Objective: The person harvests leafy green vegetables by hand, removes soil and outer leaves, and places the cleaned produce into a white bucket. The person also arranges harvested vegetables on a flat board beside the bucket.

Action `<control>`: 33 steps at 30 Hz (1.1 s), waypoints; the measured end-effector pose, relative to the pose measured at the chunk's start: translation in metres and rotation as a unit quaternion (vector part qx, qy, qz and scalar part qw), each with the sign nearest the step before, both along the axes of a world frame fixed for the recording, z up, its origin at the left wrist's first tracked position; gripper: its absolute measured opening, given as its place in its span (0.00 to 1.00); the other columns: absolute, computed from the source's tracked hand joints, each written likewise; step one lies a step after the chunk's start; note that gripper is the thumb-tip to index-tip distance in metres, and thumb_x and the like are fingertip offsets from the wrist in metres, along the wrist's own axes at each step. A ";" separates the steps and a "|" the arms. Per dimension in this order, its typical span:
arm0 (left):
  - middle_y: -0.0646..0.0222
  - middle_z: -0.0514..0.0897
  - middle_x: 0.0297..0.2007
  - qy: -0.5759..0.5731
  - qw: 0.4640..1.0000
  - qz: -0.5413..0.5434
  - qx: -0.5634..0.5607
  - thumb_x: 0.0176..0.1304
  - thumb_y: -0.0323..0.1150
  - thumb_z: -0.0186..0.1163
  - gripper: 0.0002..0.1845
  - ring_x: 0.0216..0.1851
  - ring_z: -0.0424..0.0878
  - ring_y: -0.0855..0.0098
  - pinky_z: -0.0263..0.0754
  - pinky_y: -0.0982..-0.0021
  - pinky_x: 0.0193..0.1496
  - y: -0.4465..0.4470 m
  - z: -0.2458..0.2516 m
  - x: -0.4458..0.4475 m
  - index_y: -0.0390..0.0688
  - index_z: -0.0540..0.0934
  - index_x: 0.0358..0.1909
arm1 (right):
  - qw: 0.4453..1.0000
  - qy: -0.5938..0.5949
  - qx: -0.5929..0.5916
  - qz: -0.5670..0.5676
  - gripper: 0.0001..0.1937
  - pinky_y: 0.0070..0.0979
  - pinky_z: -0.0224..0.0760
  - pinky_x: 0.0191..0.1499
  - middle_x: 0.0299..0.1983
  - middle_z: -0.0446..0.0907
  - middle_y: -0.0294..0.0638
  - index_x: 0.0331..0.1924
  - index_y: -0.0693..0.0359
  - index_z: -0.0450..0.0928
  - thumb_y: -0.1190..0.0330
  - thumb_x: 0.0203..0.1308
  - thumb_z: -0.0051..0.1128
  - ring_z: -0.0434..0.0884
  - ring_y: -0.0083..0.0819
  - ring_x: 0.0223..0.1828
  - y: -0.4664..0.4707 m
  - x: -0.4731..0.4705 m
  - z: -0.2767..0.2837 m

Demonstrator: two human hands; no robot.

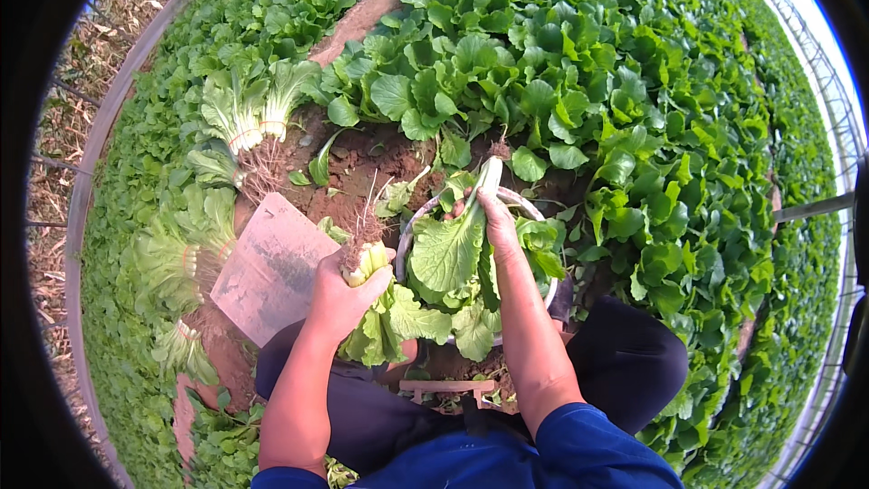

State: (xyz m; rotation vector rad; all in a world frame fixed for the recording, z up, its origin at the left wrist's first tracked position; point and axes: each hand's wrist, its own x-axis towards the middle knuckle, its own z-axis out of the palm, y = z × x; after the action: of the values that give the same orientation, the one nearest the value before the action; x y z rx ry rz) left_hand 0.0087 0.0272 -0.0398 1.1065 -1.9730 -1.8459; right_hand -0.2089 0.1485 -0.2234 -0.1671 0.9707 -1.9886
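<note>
My left hand (349, 292) grips a bunch of leafy greens (372, 265) by its pale stems. Its tangled roots point up and its leaves hang down. In my right hand (497, 221) is a single leafy green plant (448, 251), held near the white stem base with soil-covered roots at the top. Its broad leaf droops over a round pail (519, 200) standing between my knees. Loose leaves (536, 244) fill the pail's visible opening, and the hanging greens hide part of its rim.
A flat, dirt-smeared board (271, 265) lies to the left. Beside it rest several tied bundles of greens (244, 132) with red bands. Dense growing greens (516, 68) surround the bare soil (353, 163). A small wooden stool (448, 386) shows between my legs.
</note>
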 end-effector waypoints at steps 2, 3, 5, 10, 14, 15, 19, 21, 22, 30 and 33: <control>0.68 0.88 0.39 0.001 1.000 -0.016 0.008 0.57 0.28 0.68 0.12 0.38 0.84 0.77 0.78 0.71 0.45 0.000 0.002 -0.004 0.37 0.85 0.44 | 0.993 -0.073 0.072 -0.050 0.19 0.37 0.79 0.47 0.35 0.84 0.48 0.48 0.64 0.75 0.54 0.70 0.53 0.86 0.39 0.37 0.002 -0.016 -0.030; 0.68 0.88 0.39 -0.039 0.999 -0.036 -0.012 0.57 0.28 0.68 0.12 0.38 0.84 0.77 0.78 0.71 0.44 0.001 0.003 -0.005 0.37 0.85 0.44 | 0.918 -0.083 0.371 -0.110 0.20 0.37 0.80 0.45 0.35 0.84 0.46 0.50 0.65 0.75 0.55 0.70 0.54 0.86 0.39 0.35 0.000 -0.024 -0.042; 0.69 0.88 0.37 -0.014 0.999 -0.027 -0.030 0.58 0.27 0.68 0.10 0.37 0.84 0.78 0.78 0.72 0.43 0.000 0.006 -0.009 0.38 0.84 0.42 | 0.956 -0.192 0.202 -0.088 0.20 0.33 0.80 0.44 0.35 0.84 0.45 0.52 0.66 0.75 0.56 0.69 0.56 0.85 0.36 0.34 0.008 -0.024 -0.058; 0.71 0.86 0.34 0.004 1.000 -0.019 -0.013 0.59 0.24 0.67 0.09 0.35 0.83 0.80 0.77 0.74 0.41 0.006 0.011 -0.010 0.36 0.82 0.41 | 0.956 -0.221 0.156 -0.112 0.18 0.36 0.81 0.43 0.35 0.84 0.42 0.52 0.61 0.76 0.56 0.70 0.56 0.84 0.37 0.34 0.020 -0.023 -0.070; 0.71 0.86 0.34 0.013 1.000 -0.018 -0.020 0.58 0.24 0.67 0.10 0.36 0.81 0.80 0.77 0.74 0.42 0.004 0.013 -0.009 0.36 0.82 0.43 | 0.962 -0.273 0.009 -0.012 0.16 0.37 0.82 0.40 0.39 0.84 0.44 0.52 0.61 0.75 0.58 0.71 0.54 0.84 0.36 0.38 0.020 -0.029 -0.070; 0.71 0.86 0.34 0.005 1.000 -0.017 -0.018 0.58 0.24 0.67 0.11 0.36 0.81 0.80 0.77 0.74 0.43 0.004 0.013 -0.008 0.36 0.82 0.43 | 0.963 -0.270 -0.018 -0.016 0.18 0.39 0.82 0.41 0.39 0.84 0.45 0.55 0.63 0.74 0.58 0.72 0.52 0.85 0.37 0.38 0.020 -0.028 -0.069; 0.68 0.85 0.35 0.075 0.996 -0.012 -0.055 0.61 0.22 0.65 0.12 0.37 0.84 0.76 0.79 0.73 0.43 0.003 0.011 -0.008 0.35 0.81 0.47 | 0.946 -0.165 0.268 -0.081 0.18 0.32 0.81 0.38 0.36 0.83 0.42 0.53 0.65 0.75 0.58 0.71 0.54 0.85 0.35 0.35 0.012 -0.025 -0.040; 0.68 0.85 0.36 0.072 0.997 -0.008 -0.030 0.62 0.22 0.64 0.14 0.38 0.84 0.76 0.79 0.73 0.44 0.002 0.010 -0.007 0.35 0.80 0.50 | 0.966 -0.214 0.144 -0.003 0.17 0.29 0.81 0.37 0.35 0.83 0.41 0.51 0.63 0.75 0.56 0.72 0.54 0.84 0.33 0.34 0.014 -0.022 -0.010; 0.68 0.85 0.36 0.066 0.997 -0.015 -0.035 0.62 0.22 0.64 0.15 0.38 0.83 0.76 0.79 0.73 0.44 0.000 0.011 -0.006 0.35 0.80 0.51 | 0.976 -0.179 0.119 0.013 0.17 0.28 0.80 0.35 0.32 0.81 0.39 0.50 0.62 0.74 0.56 0.72 0.53 0.83 0.30 0.32 0.016 -0.014 0.008; 0.65 0.87 0.40 0.146 0.987 -0.022 0.065 0.63 0.24 0.65 0.17 0.41 0.85 0.73 0.80 0.71 0.47 -0.012 0.020 -0.004 0.33 0.79 0.54 | 0.931 0.318 0.169 0.061 0.13 0.25 0.73 0.39 0.30 0.81 0.34 0.45 0.65 0.76 0.62 0.69 0.59 0.78 0.21 0.32 0.018 0.051 0.151; 0.63 0.86 0.43 0.209 0.964 -0.052 0.159 0.62 0.24 0.64 0.19 0.41 0.85 0.70 0.79 0.71 0.47 -0.012 0.023 -0.001 0.33 0.78 0.56 | 0.875 0.425 0.227 0.055 0.16 0.30 0.74 0.40 0.30 0.81 0.42 0.50 0.66 0.78 0.62 0.66 0.61 0.79 0.28 0.33 0.023 0.067 0.181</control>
State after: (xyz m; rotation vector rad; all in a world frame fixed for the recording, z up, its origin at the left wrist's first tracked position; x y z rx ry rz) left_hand 0.0078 0.0157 -0.0164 0.6146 -1.5584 -2.2818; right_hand -0.1418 0.1718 -0.0426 -0.8594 1.9014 -1.4990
